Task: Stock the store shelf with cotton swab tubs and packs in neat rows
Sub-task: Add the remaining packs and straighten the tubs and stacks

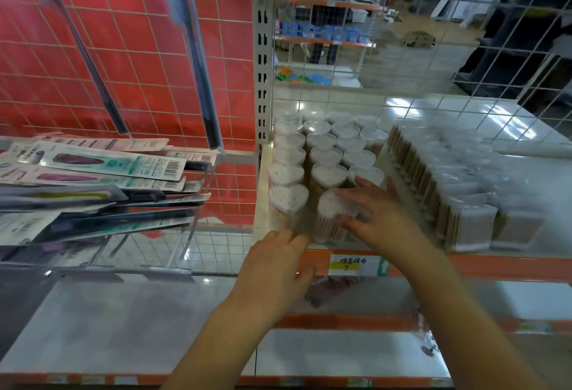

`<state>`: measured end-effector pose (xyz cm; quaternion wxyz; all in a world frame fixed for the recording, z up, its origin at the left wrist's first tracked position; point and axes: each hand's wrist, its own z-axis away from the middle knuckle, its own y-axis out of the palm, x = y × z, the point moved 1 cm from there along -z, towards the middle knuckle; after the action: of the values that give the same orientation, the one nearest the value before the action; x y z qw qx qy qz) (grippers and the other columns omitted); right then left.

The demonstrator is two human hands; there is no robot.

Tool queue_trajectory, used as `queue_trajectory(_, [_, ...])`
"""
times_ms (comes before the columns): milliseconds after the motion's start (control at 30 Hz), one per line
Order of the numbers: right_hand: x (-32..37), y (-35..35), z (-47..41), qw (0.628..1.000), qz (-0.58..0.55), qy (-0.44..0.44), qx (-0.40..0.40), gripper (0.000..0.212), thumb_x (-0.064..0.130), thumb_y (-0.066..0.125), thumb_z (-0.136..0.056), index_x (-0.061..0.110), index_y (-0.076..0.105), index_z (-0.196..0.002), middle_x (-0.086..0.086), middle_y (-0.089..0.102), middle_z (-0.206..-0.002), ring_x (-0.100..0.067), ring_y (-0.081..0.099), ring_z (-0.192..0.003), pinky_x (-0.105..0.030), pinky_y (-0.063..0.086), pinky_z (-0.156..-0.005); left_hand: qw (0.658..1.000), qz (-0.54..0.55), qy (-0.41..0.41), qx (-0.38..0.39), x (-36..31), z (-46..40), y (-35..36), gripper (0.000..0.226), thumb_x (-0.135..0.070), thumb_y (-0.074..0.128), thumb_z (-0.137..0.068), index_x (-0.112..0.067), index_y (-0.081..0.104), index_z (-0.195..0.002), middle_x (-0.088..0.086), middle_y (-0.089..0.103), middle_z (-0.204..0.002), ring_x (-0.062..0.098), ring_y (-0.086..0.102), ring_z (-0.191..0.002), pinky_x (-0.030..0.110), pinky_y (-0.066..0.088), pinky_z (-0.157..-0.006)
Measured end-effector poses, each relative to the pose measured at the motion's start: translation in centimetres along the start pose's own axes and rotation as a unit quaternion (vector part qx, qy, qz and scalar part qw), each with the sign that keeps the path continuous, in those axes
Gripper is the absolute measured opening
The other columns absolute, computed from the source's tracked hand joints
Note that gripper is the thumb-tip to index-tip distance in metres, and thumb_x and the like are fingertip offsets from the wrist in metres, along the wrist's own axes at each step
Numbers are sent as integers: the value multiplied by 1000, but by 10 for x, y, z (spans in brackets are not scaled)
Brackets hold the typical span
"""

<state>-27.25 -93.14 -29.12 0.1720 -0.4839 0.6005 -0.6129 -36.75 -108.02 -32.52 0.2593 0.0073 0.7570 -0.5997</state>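
Note:
Several clear tubs of cotton swabs (325,154) stand in rows at the left end of the white shelf (526,173); the left row is heart-shaped tubs (288,197). My right hand (376,210) wraps around the front round tub (332,219) at the shelf's front edge. My left hand (275,269) rests on the orange front rail (495,267) just below the front heart-shaped tub, its fingers curled over the edge. To the right, flat clear packs of swabs (448,185) stand in long rows.
A white upright post (263,80) borders the tubs on the left. Beyond it a red wire grid (123,49) carries hanging toothbrushes (198,74) and a rack of carded packs (102,173). A price label (353,264) sits on the rail. A lower shelf (154,327) lies below.

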Motion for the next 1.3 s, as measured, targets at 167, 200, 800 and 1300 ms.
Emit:
queue_trajectory(167, [5, 0, 2, 1000, -15, 2, -14, 46, 26, 65, -85, 19, 53, -129, -1, 40, -144, -9, 21, -139, -16, -9, -108, 1000, 4, 27, -12, 2, 4, -4, 42, -36, 47, -93, -26, 43, -134, -5, 45, -131, 13, 40, -120, 26, 36, -96])
queue_trajectory(200, [6, 0, 2, 1000, -19, 8, -15, 46, 26, 65, -85, 19, 53, -129, -1, 40, -144, -9, 21, -139, -16, -7, -109, 999, 3, 29, -17, 2, 5, -4, 43, -36, 47, -93, -26, 42, -134, -6, 44, -132, 13, 39, -121, 25, 35, -96])
queue_trajectory(800, [44, -14, 34, 925, -347, 85, -130, 30, 13, 75, -73, 28, 64, -96, 18, 62, -91, 0, 61, -84, -13, 51, -76, 877, 447, -45, -172, -7, 22, -12, 16, -27, 59, -87, -33, 61, -102, -21, 65, -99, 0, 62, -93, 15, 49, -74])
queue_trajectory(1300, [73, -23, 57, 898, -426, 80, -73, 22, 18, 76, -70, 26, 70, -90, 3, 71, -83, -9, 67, -77, -18, 53, -63, 618, 774, -56, 124, 11, 30, -6, 58, -50, 82, -57, -20, 71, -106, 12, 68, -107, 29, 66, -96, 40, 56, -74])
